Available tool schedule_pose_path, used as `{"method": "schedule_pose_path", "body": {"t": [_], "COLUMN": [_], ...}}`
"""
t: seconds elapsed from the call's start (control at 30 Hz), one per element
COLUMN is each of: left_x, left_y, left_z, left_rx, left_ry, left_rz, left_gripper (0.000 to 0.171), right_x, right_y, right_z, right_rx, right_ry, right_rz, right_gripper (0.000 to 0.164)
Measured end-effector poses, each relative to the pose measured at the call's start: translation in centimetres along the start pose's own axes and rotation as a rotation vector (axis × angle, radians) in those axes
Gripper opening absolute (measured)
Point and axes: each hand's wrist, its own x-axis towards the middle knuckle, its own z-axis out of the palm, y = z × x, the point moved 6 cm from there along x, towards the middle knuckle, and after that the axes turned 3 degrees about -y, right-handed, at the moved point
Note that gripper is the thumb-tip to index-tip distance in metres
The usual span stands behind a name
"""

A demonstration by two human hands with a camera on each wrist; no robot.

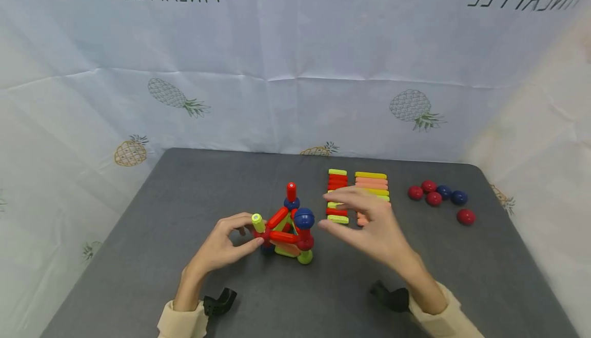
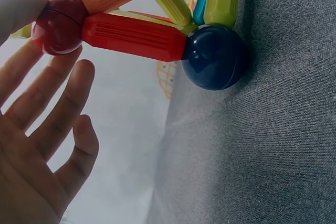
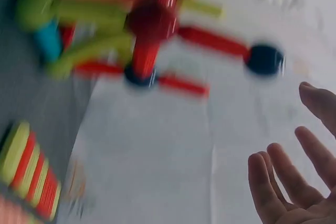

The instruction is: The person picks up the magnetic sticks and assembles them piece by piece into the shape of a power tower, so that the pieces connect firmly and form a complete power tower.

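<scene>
A frame of coloured rods and balls (image 1: 278, 220) stands on the grey table. My left hand (image 1: 226, 243) pinches the dark red ball (image 2: 62, 24) at its left upper corner between thumb and fingers. From that ball a yellow-green rod (image 1: 258, 222) points up. A red rod (image 1: 291, 192) rises from the blue ball at the back corner. On the right corner, another upright red rod carries a blue ball (image 1: 303, 218) on top. My right hand (image 1: 369, 222) is just right of this blue ball, apart from it, fingers spread and holding nothing.
Two columns of short rods (image 1: 338, 212) and longer rods (image 1: 371, 175) lie behind my right hand, in red, yellow, green and salmon. Several loose red and blue balls (image 1: 434, 198) sit at the right. A pineapple-print cloth (image 1: 277, 107) hangs behind the table.
</scene>
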Motion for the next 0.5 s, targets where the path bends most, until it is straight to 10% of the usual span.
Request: {"method": "schedule_pose_path", "body": {"t": [0.23,0.5], "left_x": [0.0,-0.1], "left_y": [-0.1,-0.2], "left_z": [0.1,0.0], "left_rx": [-0.007,-0.011], "left_ry": [-0.001,0.004], "left_rz": [0.017,0.021], "left_gripper": [0.027,0.028], "right_x": [-4.6,-10.9], "right_y": [8.6,17.1], "right_z": [-11.5,-18.3], "right_rx": [-0.42,-0.678], "right_ry": [0.299,0.104], "right_rz": [0.28,0.606], "right_gripper": [0.038,0.045]}}
